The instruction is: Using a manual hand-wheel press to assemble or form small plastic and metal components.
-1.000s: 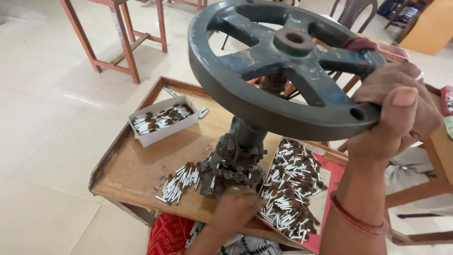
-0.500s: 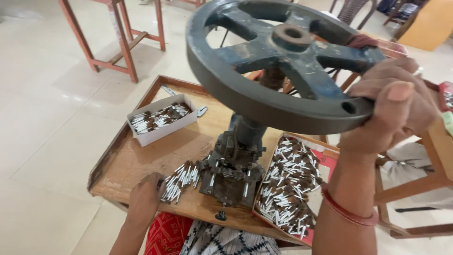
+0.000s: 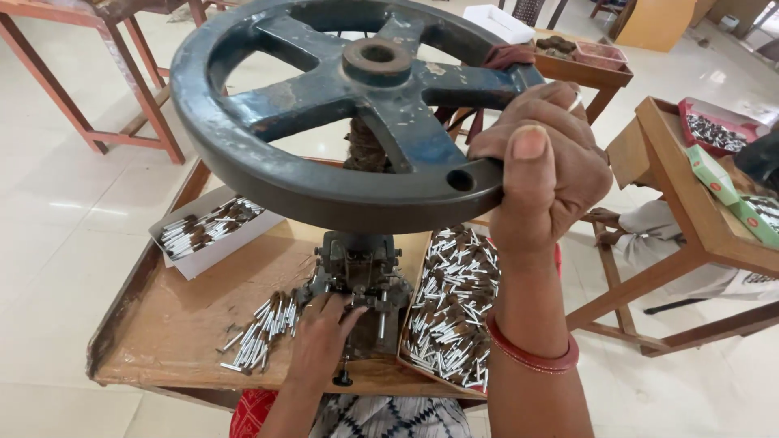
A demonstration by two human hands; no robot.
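**Desk:** Cast-iron, is it, that big wheel?

**Photographer:** Looks so. In the head view, a dark blue-grey handwheel (image 3: pixel 341 122) of a small screw press (image 3: pixel 357 280) fills the upper frame. The right hand (image 3: pixel 544 166) is clenched over its near rim beside a hole, thumb on top. The left hand (image 3: pixel 320 337) lies at the press base near the worktop's front edge, fingers curled onto the tooling; whether they pinch a piece I cannot tell.

**Desk:** And the stock?

**Photographer:** Small white-and-brown sticks (image 3: pixel 264 332) lie loose just left of that hand. A tray of the same pieces (image 3: pixel 454 312) sits at the front right corner, and a white box (image 3: pixel 207 231) holds more toward the back left edge of the wooden worktop (image 3: pixel 162 324).

**Desk:** Advice for the caption?

**Photographer:** My judgement: seat the piece squarely, draw the fingers away from the ram before the wheel swings, and keep the rim grip firm.
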